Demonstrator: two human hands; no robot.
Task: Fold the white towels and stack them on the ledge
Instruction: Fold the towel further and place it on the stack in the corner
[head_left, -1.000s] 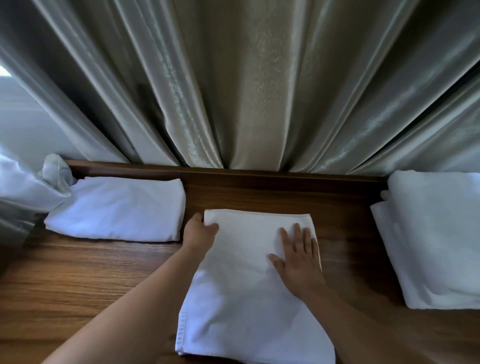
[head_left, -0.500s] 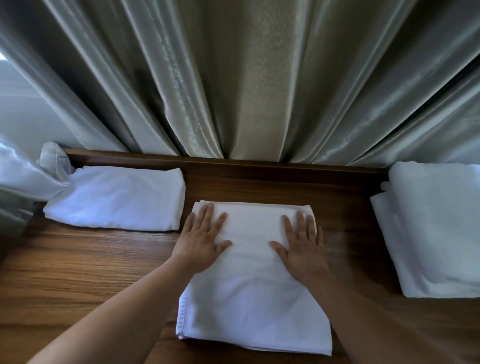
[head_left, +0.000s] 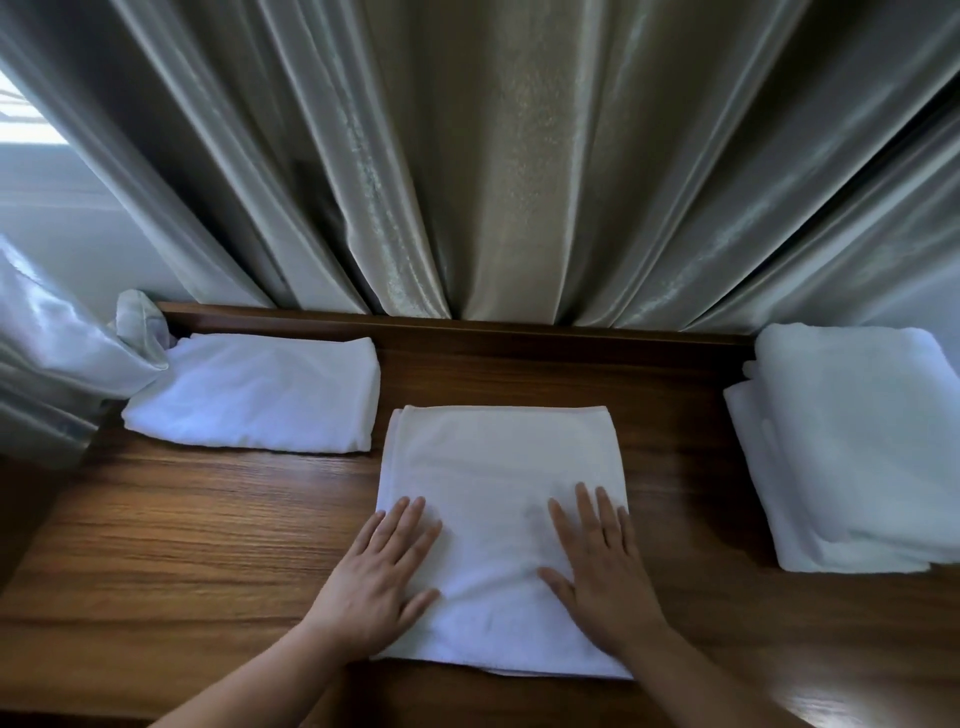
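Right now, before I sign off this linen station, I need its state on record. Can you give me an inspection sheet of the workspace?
Surface: wooden ledge, brown grain, with a back rail.
Job's things: middle towel folded flat at centre; left towel folded near the rail; right towel pile, several layers, cut off by the frame edge.
Clutter: nothing seen.
Hands: left hand and right hand lie flat, fingers straight, pressing the middle towel's near half.
Cables: nothing seen.
Surroundings: grey curtain hangs behind the ledge; its bunched fold sits beside the left towel; window far left.
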